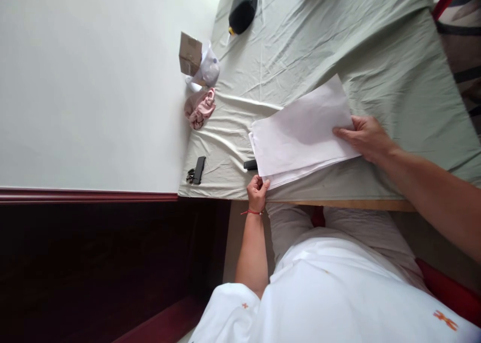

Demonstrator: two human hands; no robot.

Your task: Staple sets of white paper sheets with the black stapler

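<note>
A small stack of white paper sheets [306, 127] lies tilted over the front part of the cloth-covered table, its sheets slightly out of line at the lower and left edges. My left hand [257, 192] pinches the stack's lower left corner at the table's front edge. At the right end, my right hand [366, 136] grips the sheets, thumb on top and the other fingers mostly hidden. A black object [250, 165] sticks out from beneath the paper's left side, the rest of it covered.
On the greenish tablecloth [225, 112], a black item with keys [199, 170] lies front left. Along the wall are a pink cloth [200, 108], a cardboard box [190, 54] and a white plastic bag [209, 67]. A black case [243, 8] sits farther back.
</note>
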